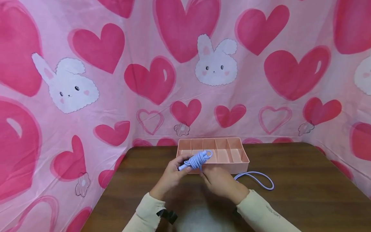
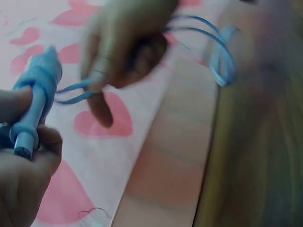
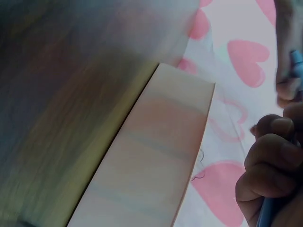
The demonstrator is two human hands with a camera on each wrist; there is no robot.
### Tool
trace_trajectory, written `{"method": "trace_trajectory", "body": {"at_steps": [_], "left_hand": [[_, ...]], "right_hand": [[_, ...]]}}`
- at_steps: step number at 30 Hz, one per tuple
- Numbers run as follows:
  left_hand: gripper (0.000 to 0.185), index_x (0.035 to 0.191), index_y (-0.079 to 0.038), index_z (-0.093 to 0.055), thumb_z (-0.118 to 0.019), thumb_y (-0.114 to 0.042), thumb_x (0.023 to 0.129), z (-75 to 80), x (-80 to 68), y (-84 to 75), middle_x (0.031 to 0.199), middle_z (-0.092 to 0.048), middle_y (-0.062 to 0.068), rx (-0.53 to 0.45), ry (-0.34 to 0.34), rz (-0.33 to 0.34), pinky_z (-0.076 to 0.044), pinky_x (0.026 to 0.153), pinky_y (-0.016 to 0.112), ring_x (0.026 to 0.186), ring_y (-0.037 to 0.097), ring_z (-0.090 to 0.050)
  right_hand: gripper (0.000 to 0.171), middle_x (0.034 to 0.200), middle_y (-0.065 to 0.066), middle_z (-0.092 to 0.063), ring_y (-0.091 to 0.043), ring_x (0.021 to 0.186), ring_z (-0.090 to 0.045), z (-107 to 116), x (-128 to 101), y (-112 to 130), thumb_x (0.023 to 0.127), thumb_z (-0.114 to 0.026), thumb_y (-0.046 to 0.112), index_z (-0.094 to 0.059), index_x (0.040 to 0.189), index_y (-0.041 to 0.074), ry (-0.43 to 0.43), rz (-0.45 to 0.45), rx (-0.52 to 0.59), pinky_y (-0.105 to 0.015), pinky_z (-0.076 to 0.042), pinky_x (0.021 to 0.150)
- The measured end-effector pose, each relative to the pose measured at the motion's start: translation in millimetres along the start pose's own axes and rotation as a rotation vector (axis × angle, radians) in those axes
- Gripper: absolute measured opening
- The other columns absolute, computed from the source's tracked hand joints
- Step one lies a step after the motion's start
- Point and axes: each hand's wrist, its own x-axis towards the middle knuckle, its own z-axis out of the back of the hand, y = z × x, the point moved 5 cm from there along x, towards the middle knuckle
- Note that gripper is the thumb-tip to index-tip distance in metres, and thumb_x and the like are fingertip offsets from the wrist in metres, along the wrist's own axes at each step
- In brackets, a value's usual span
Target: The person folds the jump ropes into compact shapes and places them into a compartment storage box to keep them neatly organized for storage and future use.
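A lavender-blue jump rope (image 1: pixel 198 160) is bundled up, its cord wound in several turns around the handles. My left hand (image 1: pixel 171 175) grips the bundle, thumb on one side and fingers on the other. In the left wrist view a handle end (image 2: pixel 24 142) sticks out near the palm. Beside it, my right hand (image 1: pixel 218 182) pinches the doubled cord (image 2: pixel 73 93) coming off the coil, its fingers curled. A loose loop of cord (image 1: pixel 272 185) trails past the right hand, over the table's right side. Both hands are in front of a pink box (image 1: pixel 223 168).
The pink box has several divided compartments and stands at the back of the brown wooden table (image 1: pixel 290 206). Behind the table hangs a pink curtain (image 1: pixel 185 129) printed with hearts and rabbits.
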Motion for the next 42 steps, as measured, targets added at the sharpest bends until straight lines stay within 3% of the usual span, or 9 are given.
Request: {"method": "trace_trajectory", "body": {"at_steps": [5,8,11,17,21,25,30,37,42], "left_hand": [[0.042,0.135,-0.005,-0.054,-0.062,-0.002,0.094,-7.8,-3.5,5.2,0.130,-0.056,0.006,0.311,-0.002,0.013,-0.045,0.097,0.035,0.114,0.022,-0.053],[0.042,0.135,-0.006,-0.053,-0.061,-0.004,0.094,-10.3,-3.9,5.6,0.130,-0.056,0.004,0.431,0.017,-0.012,-0.044,0.099,0.038,0.114,0.020,-0.054],[0.042,0.136,-0.010,-0.052,-0.061,-0.007,0.095,-11.2,-3.5,6.1,0.127,-0.058,0.005,0.481,0.053,-0.020,-0.045,0.098,0.039,0.109,0.019,-0.056],[0.046,0.141,-0.019,-0.044,-0.059,-0.016,0.098,-10.2,-3.2,12.1,0.109,-0.062,0.007,0.464,0.078,0.087,-0.054,0.081,0.039,0.088,0.019,-0.062],[0.046,0.140,-0.008,-0.042,-0.058,-0.020,0.099,-8.7,-4.9,11.5,0.102,-0.063,0.011,0.589,0.020,0.114,-0.054,0.078,0.041,0.083,0.021,-0.062],[0.029,0.120,-0.004,-0.053,-0.060,-0.020,0.098,-4.6,-8.0,12.5,0.083,-0.059,0.004,0.706,-0.060,0.133,-0.053,0.066,0.034,0.072,0.016,-0.058],[0.018,0.103,-0.008,-0.052,-0.056,-0.026,0.100,-4.2,-10.1,19.0,0.071,-0.045,-0.002,0.731,-0.088,0.146,-0.043,0.054,0.026,0.062,0.011,-0.047],[0.028,0.099,-0.007,-0.050,-0.050,-0.035,0.102,-8.2,-10.8,26.4,0.068,-0.051,0.003,0.469,-0.085,0.278,-0.045,0.046,0.031,0.052,0.020,-0.057],[0.029,0.106,-0.005,-0.051,-0.047,-0.034,0.103,-13.6,-8.6,25.2,0.071,-0.052,0.008,0.307,-0.052,0.269,-0.045,0.050,0.031,0.057,0.024,-0.055]], "right_hand": [[0.016,0.059,0.011,-0.037,-0.010,0.052,-0.042,1,-3,5,0.093,-0.064,0.021,-0.058,0.080,0.013,0.074,0.046,0.028,-0.030,-0.039,0.048],[0.018,0.058,0.012,-0.034,-0.008,0.050,-0.038,1,-5,6,0.093,-0.064,0.020,-0.055,0.078,0.014,0.075,0.067,0.037,-0.028,-0.036,0.047],[0.019,0.059,0.013,-0.033,-0.007,0.051,-0.037,0,-7,5,0.094,-0.063,0.020,-0.053,0.079,0.015,0.071,0.068,0.053,-0.027,-0.034,0.046],[0.015,0.059,0.013,-0.035,-0.007,0.051,-0.039,2,-7,0,0.094,-0.063,0.020,-0.055,0.084,0.014,0.028,0.040,0.060,-0.027,-0.035,0.046],[0.014,0.059,0.012,-0.037,-0.008,0.052,-0.041,4,-5,-3,0.094,-0.064,0.020,-0.056,0.085,0.014,-0.005,0.026,0.068,-0.027,-0.036,0.047],[0.017,0.060,0.012,-0.034,-0.009,0.053,-0.040,6,-3,-4,0.095,-0.064,0.022,-0.054,0.082,0.015,-0.040,0.017,0.080,-0.027,-0.036,0.048],[0.021,0.059,0.013,-0.033,-0.008,0.052,-0.038,7,-4,-5,0.095,-0.064,0.023,-0.052,0.080,0.016,-0.064,0.021,0.088,-0.026,-0.033,0.046],[0.020,0.060,0.013,-0.033,-0.008,0.053,-0.038,5,-5,-5,0.095,-0.063,0.023,-0.052,0.081,0.016,-0.057,0.015,0.102,-0.025,-0.033,0.047],[0.016,0.059,0.011,-0.039,-0.010,0.053,-0.043,2,-4,-3,0.095,-0.064,0.021,-0.054,0.083,0.014,-0.036,0.002,0.086,-0.030,-0.038,0.048]]}}
